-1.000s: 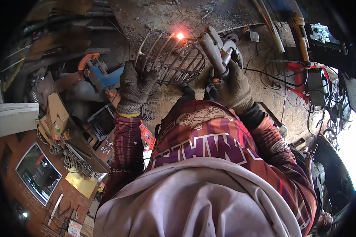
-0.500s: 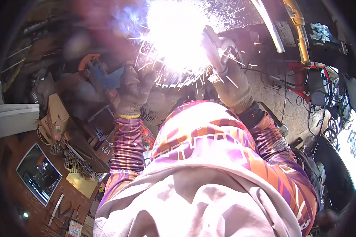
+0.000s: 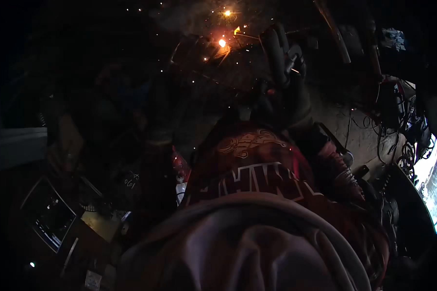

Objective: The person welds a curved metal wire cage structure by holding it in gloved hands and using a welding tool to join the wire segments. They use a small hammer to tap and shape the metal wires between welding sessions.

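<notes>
My gloved right hand point(image 3: 298, 104) grips a dark electrode holder point(image 3: 276, 53) at the upper middle. A thin welding rod point(image 3: 247, 35) runs leftward from its jaws, its tip glowing orange. Just left of and below that tip, an orange-hot spot point(image 3: 222, 43) shines on the dark metal workpiece point(image 3: 209, 75), whose outline is mostly lost in shadow. The rod tip and the hot spot are apart. My gloved left hand point(image 3: 162, 104) is beside the workpiece on the left; its fingers are too dark to make out.
Dark pipes point(image 3: 332, 31) hang at the upper right. Looped cables point(image 3: 381, 131) lie along the right side. At the lower left are a framed glass pane point(image 3: 48, 213) and a yellowish sheet point(image 3: 101, 224). Small sparks are scattered around the workpiece.
The blinding white arc has gone out, and the whole picture has darkened. Only glowing spots, the hot rod tip and small sparks stay bright. Both arms are in nearly the same place.
</notes>
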